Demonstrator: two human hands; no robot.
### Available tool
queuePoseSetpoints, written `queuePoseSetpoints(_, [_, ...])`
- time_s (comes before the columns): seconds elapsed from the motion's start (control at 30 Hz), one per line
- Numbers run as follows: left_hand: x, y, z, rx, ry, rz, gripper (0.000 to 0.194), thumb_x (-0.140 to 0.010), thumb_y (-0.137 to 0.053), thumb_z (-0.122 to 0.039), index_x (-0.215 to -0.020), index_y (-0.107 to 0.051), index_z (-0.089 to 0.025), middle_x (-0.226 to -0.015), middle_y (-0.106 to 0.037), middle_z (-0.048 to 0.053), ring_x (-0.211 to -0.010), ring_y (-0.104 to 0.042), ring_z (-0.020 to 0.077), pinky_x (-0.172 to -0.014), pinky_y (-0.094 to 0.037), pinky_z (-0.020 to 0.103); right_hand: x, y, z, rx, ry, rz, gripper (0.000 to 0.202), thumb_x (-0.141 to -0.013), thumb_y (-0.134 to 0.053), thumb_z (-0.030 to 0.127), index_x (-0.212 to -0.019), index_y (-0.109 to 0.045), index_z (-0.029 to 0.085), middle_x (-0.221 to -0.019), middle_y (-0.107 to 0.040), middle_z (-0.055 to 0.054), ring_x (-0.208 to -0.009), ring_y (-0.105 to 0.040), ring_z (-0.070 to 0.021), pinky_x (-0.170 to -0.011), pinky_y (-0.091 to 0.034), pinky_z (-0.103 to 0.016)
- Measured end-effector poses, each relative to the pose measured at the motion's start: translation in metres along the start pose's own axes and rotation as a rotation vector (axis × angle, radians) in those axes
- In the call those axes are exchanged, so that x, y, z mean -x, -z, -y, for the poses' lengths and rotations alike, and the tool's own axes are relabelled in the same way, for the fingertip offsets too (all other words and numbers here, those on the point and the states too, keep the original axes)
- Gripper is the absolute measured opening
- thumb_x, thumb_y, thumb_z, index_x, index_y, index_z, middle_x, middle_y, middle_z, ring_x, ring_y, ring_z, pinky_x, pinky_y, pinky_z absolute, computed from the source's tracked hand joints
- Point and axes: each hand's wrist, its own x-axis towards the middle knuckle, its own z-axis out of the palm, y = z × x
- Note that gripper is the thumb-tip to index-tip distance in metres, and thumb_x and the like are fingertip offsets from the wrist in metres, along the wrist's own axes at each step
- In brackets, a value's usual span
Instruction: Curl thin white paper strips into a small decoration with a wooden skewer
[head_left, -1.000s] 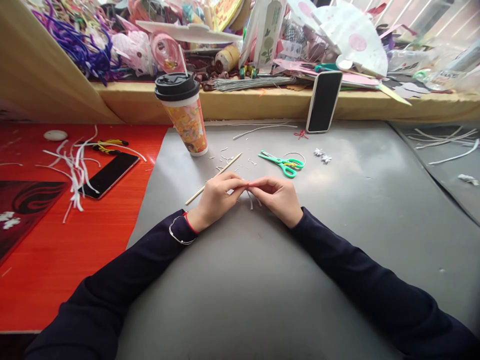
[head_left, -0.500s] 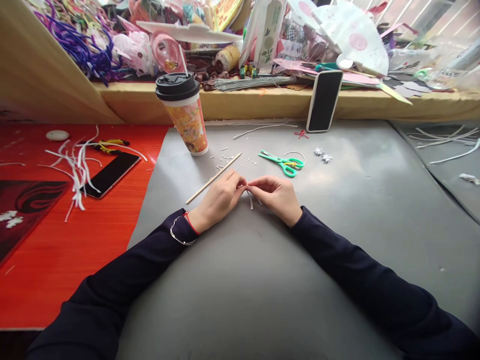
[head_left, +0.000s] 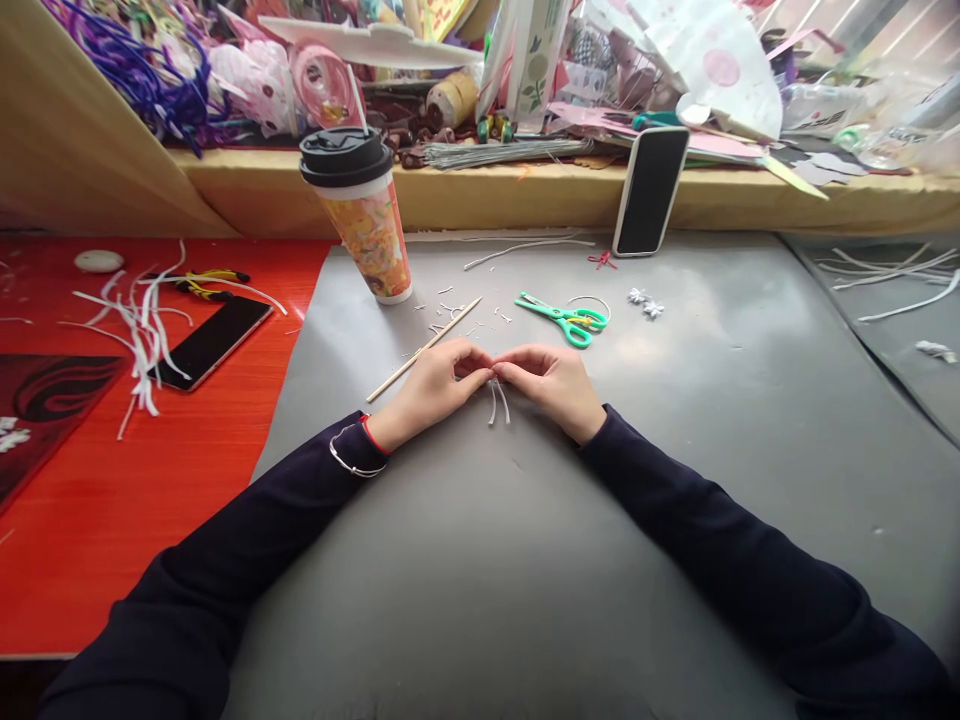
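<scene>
Pinching thin white paper strips (head_left: 496, 400) between meeting fingertips, left hand (head_left: 431, 385) and right hand (head_left: 553, 383) rest on grey mat (head_left: 675, 420) just below mint-green plastic scissors (head_left: 564, 318), wooden skewer (head_left: 424, 349) left; strip ends now dangle longer than before.

On the table (head_left: 675, 480) the left hand (head_left: 427, 385) and right hand (head_left: 555, 385) meet fingertip to fingertip, both pinching a thin strip (head_left: 499, 400) whose ends hang between them. A wooden stick (head_left: 420, 352) lies just behind the left hand, scissors (head_left: 562, 318) behind the right. Farther back left stands a lidded cup (head_left: 360, 215); a phone (head_left: 649, 190) leans against the ledge (head_left: 525, 195) behind
</scene>
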Motion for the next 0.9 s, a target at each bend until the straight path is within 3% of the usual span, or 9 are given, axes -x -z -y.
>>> queuePoseSetpoints(0.3, [-0.0007, -0.0018, -0.0013, 0.107, 0.060, -0.019, 0.013, -0.074, -0.057, -0.021, -0.084, -0.063, -0.015, -0.081, -0.068, 0.003, -0.073, -0.064, 0.0134, -0.070, -0.054, 0.025, 0.0017, -0.0009, 0.0018, -0.060, -0.016, 0.016, 0.020, -0.068, -0.068, 0.033, -0.079, -0.068, 0.016, -0.075, -0.070, -0.004, -0.070, -0.066, -0.0151, -0.068, -0.054, -0.027])
queuePoseSetpoints(0.57, [0.0006, -0.0009, -0.0042, -0.080, -0.012, -0.084, 0.012, -0.075, -0.056, -0.021, -0.083, -0.064, -0.016, -0.078, -0.065, 0.002, -0.070, -0.061, 0.0127, -0.067, -0.051, 0.025, 0.0017, -0.0024, 0.0013, -0.036, -0.001, 0.003, 0.020, -0.067, -0.068, 0.033, -0.079, -0.069, 0.017, -0.079, -0.070, -0.004, -0.073, -0.066, -0.0159, -0.071, -0.054, -0.028])
queuePoseSetpoints(0.7, [-0.0002, 0.0009, -0.0067, -0.104, -0.020, -0.061, 0.013, -0.079, -0.053, -0.023, -0.084, -0.063, -0.016, -0.080, -0.064, 0.003, -0.072, -0.059, 0.0127, -0.066, -0.048, 0.024, 0.0012, -0.0020, -0.0001, -0.038, 0.013, 0.012, 0.020, -0.070, -0.067, 0.032, -0.082, -0.069, 0.016, -0.080, -0.070, -0.005, -0.074, -0.066, -0.0160, -0.072, -0.054, -0.028])
queuePoseSetpoints(0.9, [-0.0028, 0.0028, -0.0084, -0.118, 0.020, 0.005, 0.019, -0.083, -0.049, -0.029, -0.085, -0.062, -0.016, -0.082, -0.065, 0.004, -0.075, -0.059, 0.0144, -0.065, -0.046, 0.025, 0.0028, -0.0019, -0.0047, 0.160, 0.135, -0.038, 0.017, -0.074, -0.062, 0.032, -0.083, -0.068, 0.019, -0.083, -0.070, -0.003, -0.075, -0.065, -0.0157, -0.074, -0.053, -0.029])
